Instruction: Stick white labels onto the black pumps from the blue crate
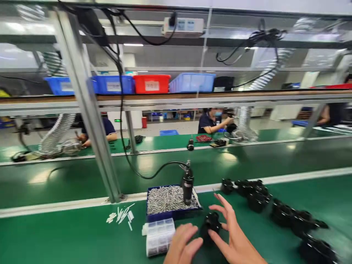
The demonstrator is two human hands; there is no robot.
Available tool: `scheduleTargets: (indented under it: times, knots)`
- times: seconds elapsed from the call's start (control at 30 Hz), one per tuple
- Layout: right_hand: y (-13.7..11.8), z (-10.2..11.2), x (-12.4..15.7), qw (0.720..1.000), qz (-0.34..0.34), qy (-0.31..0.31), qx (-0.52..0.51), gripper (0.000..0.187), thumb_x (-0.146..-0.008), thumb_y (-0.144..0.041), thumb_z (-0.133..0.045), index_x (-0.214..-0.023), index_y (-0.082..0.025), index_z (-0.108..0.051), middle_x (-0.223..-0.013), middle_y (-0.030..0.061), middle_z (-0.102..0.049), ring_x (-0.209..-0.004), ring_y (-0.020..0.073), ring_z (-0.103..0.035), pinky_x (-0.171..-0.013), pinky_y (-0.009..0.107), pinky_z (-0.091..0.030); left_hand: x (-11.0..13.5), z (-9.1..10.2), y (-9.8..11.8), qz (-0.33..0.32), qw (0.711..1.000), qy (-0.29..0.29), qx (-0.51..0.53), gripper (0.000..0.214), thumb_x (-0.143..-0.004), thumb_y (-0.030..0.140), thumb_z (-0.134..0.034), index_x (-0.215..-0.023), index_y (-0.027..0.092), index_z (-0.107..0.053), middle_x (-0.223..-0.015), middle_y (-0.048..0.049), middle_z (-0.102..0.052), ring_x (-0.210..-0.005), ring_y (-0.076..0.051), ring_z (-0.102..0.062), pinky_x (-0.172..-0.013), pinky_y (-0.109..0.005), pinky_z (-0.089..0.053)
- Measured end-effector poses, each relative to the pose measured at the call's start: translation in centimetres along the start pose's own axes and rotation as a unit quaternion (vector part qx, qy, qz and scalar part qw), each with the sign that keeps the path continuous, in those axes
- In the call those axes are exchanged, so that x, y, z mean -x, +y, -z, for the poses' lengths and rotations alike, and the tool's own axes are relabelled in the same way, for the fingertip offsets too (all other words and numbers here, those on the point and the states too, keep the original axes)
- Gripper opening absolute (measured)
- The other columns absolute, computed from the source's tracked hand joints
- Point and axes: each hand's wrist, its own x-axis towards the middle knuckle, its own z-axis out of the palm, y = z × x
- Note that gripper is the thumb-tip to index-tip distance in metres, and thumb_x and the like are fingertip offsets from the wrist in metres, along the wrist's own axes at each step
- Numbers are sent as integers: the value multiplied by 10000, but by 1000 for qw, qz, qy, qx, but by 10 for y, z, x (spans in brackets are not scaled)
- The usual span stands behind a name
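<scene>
My left hand [181,244] lies against the left side of a black moulded part [211,223], low on the green bench. My right hand [231,234] is spread at the part's right, fingers apart, close around it. A blue tray of silver screws [154,216] stands just beyond my hands, and a black electric screwdriver [188,187] hangs over it. A clear compartment box [160,237] sits near my left hand. Loose white pieces [121,216] lie further left. Several black parts [255,194] are grouped to the right.
The green bench [68,238] has a white edge strip, with an aluminium upright [88,117] to the left. A shelf above holds blue and red crates [151,83]. Two co-workers [210,123] sit at a bench beyond, with hoses and cables hanging around.
</scene>
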Motion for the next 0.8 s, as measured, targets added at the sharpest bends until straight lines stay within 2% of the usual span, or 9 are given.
scheduleTargets:
  times: [0.1, 0.2, 0.3, 0.4, 0.47, 0.53, 0.6, 0.7, 0.8]
  knots:
    - [-21, 1, 1, 989, -41, -59, -126, 897, -959, -373, -612, -1661, -422, -57, -1729, 155, -231, -1394, 312, -547, -918, 456, -592, 2, 0, 0, 16, 993, 113, -28, 678, -912, 448, -744, -1508, 268, -476, -1457, -185, -647, -1370, -419, -609, -1118, -581, -518]
    - [-34, 1, 5, 962, -55, -154, -219, 1056, -864, -385, -714, -1661, -395, -21, -1740, 182, -178, -1430, 325, -501, -875, 414, -574, 2, 3, -1, 21, 994, 110, -18, 685, -880, 362, -649, -1520, 228, -446, -1438, -177, -661, -1366, -408, -604, -1130, -578, -455]
    - [-40, -5, 10, 938, -64, -199, -277, 1077, -841, -354, -747, -1647, -366, -34, -1738, 202, -152, -1450, 321, -471, -904, 417, -567, 2, 4, -2, -10, 997, 81, 12, 702, -835, 263, -578, -1519, 229, -423, -1416, -149, -672, -1394, -376, -582, -1176, -580, -373]
    - [-42, -14, 11, 932, -69, -193, -300, 1040, -848, -329, -768, -1629, -351, -82, -1727, 204, -176, -1439, 311, -478, -942, 433, -574, 2, 6, -4, -33, 996, 73, 37, 646, -855, 239, -594, -1479, 220, -428, -1377, -156, -678, -1365, -362, -603, -1173, -575, -360]
    - [-41, -19, 10, 942, -78, -142, -293, 949, -873, -338, -778, -1603, -357, -171, -1708, 186, -238, -1409, 299, -500, -964, 439, -576, 2, 7, -3, -1, 994, 95, 50, 568, -887, 234, -603, -1432, 226, -444, -1345, -158, -682, -1305, -355, -641, -1164, -589, -370]
    - [-40, -20, 8, 956, -91, -56, -275, 776, -912, -385, -774, -1536, -339, -314, -1604, 174, -414, -1273, 273, -582, -912, 406, -584, 2, 8, -1, 49, 989, 125, 57, 505, -906, 218, -592, -1392, 236, -456, -1314, -147, -686, -1256, -346, -665, -1172, -616, -365]
    - [-41, -18, 5, 954, -110, 3, -279, 634, -934, -458, -774, -1442, -293, -434, -1300, 139, -642, -1029, 237, -644, -809, 361, -570, 2, 7, 2, 85, 984, 143, 56, 497, -909, 201, -574, -1390, 236, -458, -1297, -138, -689, -1233, -341, -673, -1172, -631, -370]
    - [-47, -15, 3, 923, -162, -27, -349, 692, -871, -533, -849, -1386, -246, -487, -850, 9, -670, -709, 173, -587, -676, 315, -503, 1, 5, 4, 122, 979, 150, 68, 520, -916, 229, -576, -1421, 228, -449, -1314, -146, -678, -1230, -350, -665, -1122, -619, -430]
    - [-55, -15, 6, 892, -214, -86, -389, 833, -790, -529, -923, -1419, -226, -470, -771, -37, -662, -603, 123, -530, -617, 277, -431, 0, 5, 5, 138, 977, 136, 89, 481, -946, 289, -610, -1402, 239, -466, -1286, -131, -686, -1191, -344, -673, -1089, -603, -457]
